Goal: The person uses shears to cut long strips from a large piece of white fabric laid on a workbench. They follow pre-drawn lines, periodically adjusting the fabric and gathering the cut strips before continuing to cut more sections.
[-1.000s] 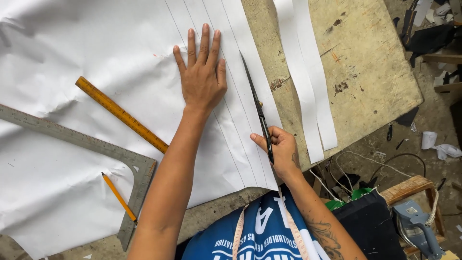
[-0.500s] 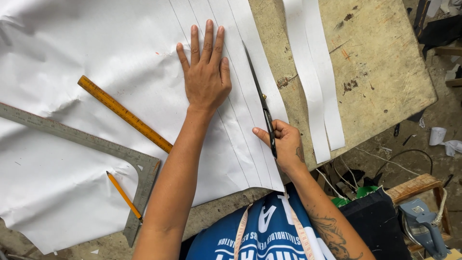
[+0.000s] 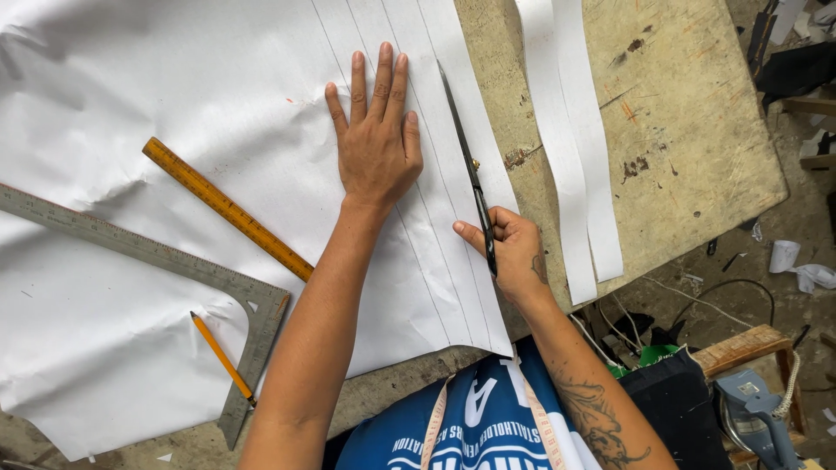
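Scissors [image 3: 470, 178], long and dark, are gripped by right hand [image 3: 514, 252]; smooth white paper [image 3: 174, 87] is pressed flat at 9 o'clock by open left hand [image 3: 376, 148].

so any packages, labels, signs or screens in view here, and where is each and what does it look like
No packages, signs or screens show.
Wooden ruler: lies slanted on the white sheet, left of the left hand; long, orange-brown, with printed marks.
Metal square: lower left on the sheet; grey, L-shaped, marked along its edges.
Apron: bottom centre, on the person; blue with white printed lettering.
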